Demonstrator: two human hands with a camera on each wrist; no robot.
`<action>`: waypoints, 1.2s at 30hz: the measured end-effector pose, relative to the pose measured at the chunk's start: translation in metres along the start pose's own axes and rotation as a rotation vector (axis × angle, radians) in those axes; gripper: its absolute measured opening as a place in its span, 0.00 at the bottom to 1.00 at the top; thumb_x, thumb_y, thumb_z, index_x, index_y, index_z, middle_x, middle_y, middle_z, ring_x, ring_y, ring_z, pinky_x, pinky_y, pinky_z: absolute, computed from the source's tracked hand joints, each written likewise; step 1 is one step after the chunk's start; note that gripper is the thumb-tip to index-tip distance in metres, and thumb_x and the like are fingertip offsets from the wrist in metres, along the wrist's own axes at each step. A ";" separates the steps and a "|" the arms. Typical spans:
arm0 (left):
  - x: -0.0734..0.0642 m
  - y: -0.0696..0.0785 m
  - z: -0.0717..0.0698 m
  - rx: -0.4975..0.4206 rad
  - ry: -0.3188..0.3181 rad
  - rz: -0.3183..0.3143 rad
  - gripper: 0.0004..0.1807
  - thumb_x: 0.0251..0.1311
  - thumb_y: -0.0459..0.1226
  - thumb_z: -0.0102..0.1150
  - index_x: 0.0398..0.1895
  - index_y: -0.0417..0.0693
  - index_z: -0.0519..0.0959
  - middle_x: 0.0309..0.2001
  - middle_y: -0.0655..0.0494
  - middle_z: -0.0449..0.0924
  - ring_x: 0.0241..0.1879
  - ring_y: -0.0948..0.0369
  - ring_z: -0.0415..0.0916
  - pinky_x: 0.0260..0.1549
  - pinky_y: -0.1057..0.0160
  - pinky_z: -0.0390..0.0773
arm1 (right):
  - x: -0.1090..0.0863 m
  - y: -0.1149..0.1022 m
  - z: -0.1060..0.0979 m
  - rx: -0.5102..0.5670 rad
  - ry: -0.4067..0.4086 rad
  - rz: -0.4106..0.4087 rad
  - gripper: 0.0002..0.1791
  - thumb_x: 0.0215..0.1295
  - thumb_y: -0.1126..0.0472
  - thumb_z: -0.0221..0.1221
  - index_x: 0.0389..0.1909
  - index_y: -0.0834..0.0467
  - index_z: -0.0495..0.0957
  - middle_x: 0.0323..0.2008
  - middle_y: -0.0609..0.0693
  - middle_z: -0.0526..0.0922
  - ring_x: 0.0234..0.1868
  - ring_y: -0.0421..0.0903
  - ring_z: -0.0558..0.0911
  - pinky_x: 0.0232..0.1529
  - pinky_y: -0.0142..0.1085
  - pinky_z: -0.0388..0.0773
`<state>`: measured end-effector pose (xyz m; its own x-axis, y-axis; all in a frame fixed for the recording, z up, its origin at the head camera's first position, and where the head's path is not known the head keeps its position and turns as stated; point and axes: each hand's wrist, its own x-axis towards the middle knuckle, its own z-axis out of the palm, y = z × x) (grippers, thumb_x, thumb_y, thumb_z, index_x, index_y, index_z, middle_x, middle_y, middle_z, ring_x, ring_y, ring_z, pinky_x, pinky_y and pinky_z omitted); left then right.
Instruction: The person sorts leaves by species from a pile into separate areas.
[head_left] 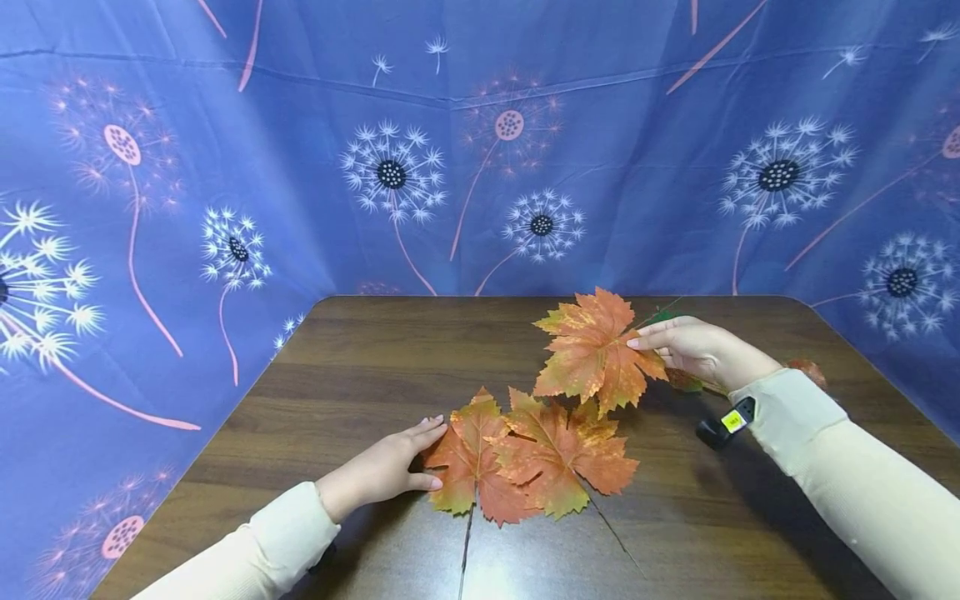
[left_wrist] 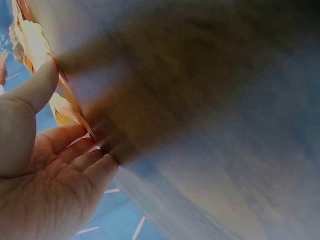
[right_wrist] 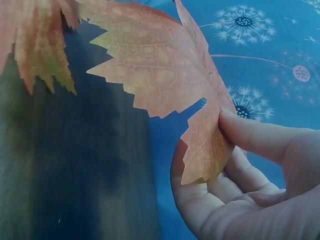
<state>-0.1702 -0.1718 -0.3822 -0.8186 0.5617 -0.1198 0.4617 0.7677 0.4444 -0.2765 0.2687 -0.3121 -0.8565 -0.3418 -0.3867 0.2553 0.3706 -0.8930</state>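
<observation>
Two orange artificial maple leaves lie overlapping on the wooden table: a left leaf (head_left: 472, 467) and a middle leaf (head_left: 562, 454), their thin dark stems toward the front edge. My left hand (head_left: 386, 467) touches the left leaf's outer edge, thumb and fingers spread apart. In the left wrist view, those fingertips (left_wrist: 107, 162) meet the tabletop beside the leaf. My right hand (head_left: 693, 350) pinches a third maple leaf (head_left: 596, 350) near its stem base, holding it over the back right part of the table. The right wrist view shows the thumb on the face of this held leaf (right_wrist: 165, 65).
More leaves, partly green (head_left: 693, 382) and reddish (head_left: 808, 371), lie behind my right hand and are mostly hidden. A black wrist device (head_left: 727, 423) hangs from the right cuff. A blue dandelion-print cloth (head_left: 465, 167) rises behind the brown table (head_left: 375, 358).
</observation>
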 end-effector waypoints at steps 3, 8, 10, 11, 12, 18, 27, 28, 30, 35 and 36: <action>0.001 0.000 0.000 0.006 0.001 -0.001 0.43 0.56 0.47 0.66 0.72 0.38 0.61 0.74 0.42 0.56 0.73 0.45 0.55 0.67 0.44 0.61 | 0.010 -0.005 0.003 0.024 -0.002 0.003 0.42 0.72 0.60 0.52 0.73 0.74 0.38 0.76 0.67 0.36 0.76 0.62 0.43 0.74 0.54 0.48; 0.000 0.000 -0.001 -0.004 0.004 0.006 0.44 0.56 0.47 0.66 0.72 0.37 0.61 0.74 0.41 0.55 0.73 0.44 0.54 0.67 0.43 0.60 | 0.029 -0.009 0.007 0.061 0.027 -0.007 0.41 0.72 0.61 0.52 0.73 0.74 0.40 0.74 0.67 0.47 0.61 0.46 0.74 0.66 0.40 0.68; 0.000 0.000 -0.001 -0.005 0.005 0.009 0.44 0.57 0.47 0.66 0.72 0.36 0.61 0.74 0.41 0.55 0.73 0.44 0.54 0.67 0.43 0.60 | 0.037 -0.009 0.008 0.074 0.042 -0.004 0.40 0.72 0.61 0.53 0.73 0.74 0.41 0.72 0.66 0.53 0.49 0.36 0.79 0.59 0.34 0.74; 0.000 0.000 0.000 -0.004 0.006 0.010 0.44 0.57 0.47 0.65 0.72 0.36 0.61 0.74 0.41 0.55 0.73 0.44 0.54 0.67 0.43 0.60 | 0.040 -0.009 0.008 0.076 0.053 -0.002 0.40 0.72 0.62 0.53 0.73 0.73 0.41 0.71 0.65 0.56 0.45 0.33 0.79 0.56 0.32 0.75; 0.000 0.000 0.000 -0.002 0.008 0.013 0.43 0.57 0.47 0.66 0.72 0.36 0.61 0.74 0.41 0.56 0.73 0.44 0.54 0.67 0.43 0.60 | 0.044 -0.009 0.009 0.073 0.061 0.000 0.41 0.72 0.61 0.53 0.73 0.73 0.40 0.71 0.64 0.57 0.45 0.33 0.78 0.56 0.32 0.75; -0.001 0.001 0.000 -0.001 0.008 0.008 0.43 0.57 0.47 0.65 0.72 0.36 0.61 0.74 0.41 0.56 0.73 0.44 0.54 0.67 0.43 0.60 | 0.064 -0.005 0.012 0.128 0.122 0.028 0.39 0.72 0.65 0.51 0.74 0.72 0.40 0.75 0.66 0.47 0.73 0.60 0.58 0.71 0.48 0.61; -0.002 0.001 0.002 0.001 0.007 0.004 0.44 0.56 0.47 0.65 0.72 0.37 0.61 0.74 0.42 0.55 0.73 0.44 0.55 0.67 0.44 0.61 | 0.087 0.000 0.014 -0.033 0.303 0.104 0.34 0.70 0.61 0.56 0.71 0.70 0.55 0.75 0.65 0.50 0.74 0.61 0.54 0.71 0.52 0.59; -0.002 0.001 0.002 0.001 0.008 0.002 0.44 0.56 0.47 0.65 0.72 0.37 0.61 0.74 0.42 0.55 0.73 0.45 0.55 0.67 0.44 0.61 | 0.089 0.000 0.013 -0.049 0.315 0.113 0.34 0.70 0.61 0.56 0.71 0.70 0.56 0.74 0.65 0.51 0.74 0.61 0.55 0.71 0.52 0.59; -0.002 0.002 0.001 0.001 0.008 -0.004 0.44 0.56 0.48 0.65 0.72 0.37 0.61 0.74 0.42 0.55 0.73 0.45 0.54 0.67 0.44 0.60 | 0.093 0.000 0.013 -0.073 0.335 0.124 0.34 0.69 0.61 0.57 0.71 0.69 0.58 0.74 0.64 0.53 0.73 0.61 0.57 0.71 0.52 0.60; -0.002 0.002 -0.002 -0.005 -0.003 -0.014 0.44 0.57 0.48 0.65 0.72 0.37 0.60 0.74 0.42 0.55 0.74 0.46 0.53 0.68 0.45 0.59 | 0.101 0.002 0.013 -0.048 0.393 0.131 0.32 0.68 0.63 0.58 0.70 0.68 0.61 0.74 0.64 0.54 0.73 0.61 0.58 0.70 0.51 0.63; -0.001 0.002 -0.002 -0.006 -0.006 -0.014 0.44 0.57 0.48 0.65 0.72 0.37 0.60 0.74 0.42 0.55 0.74 0.46 0.53 0.68 0.45 0.59 | 0.103 0.002 0.013 -0.040 0.405 0.132 0.32 0.67 0.64 0.58 0.70 0.68 0.61 0.74 0.64 0.54 0.72 0.61 0.59 0.69 0.51 0.63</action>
<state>-0.1690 -0.1718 -0.3793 -0.8228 0.5529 -0.1316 0.4480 0.7735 0.4484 -0.3578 0.2230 -0.3570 -0.9266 0.0747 -0.3686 0.3640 0.4247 -0.8290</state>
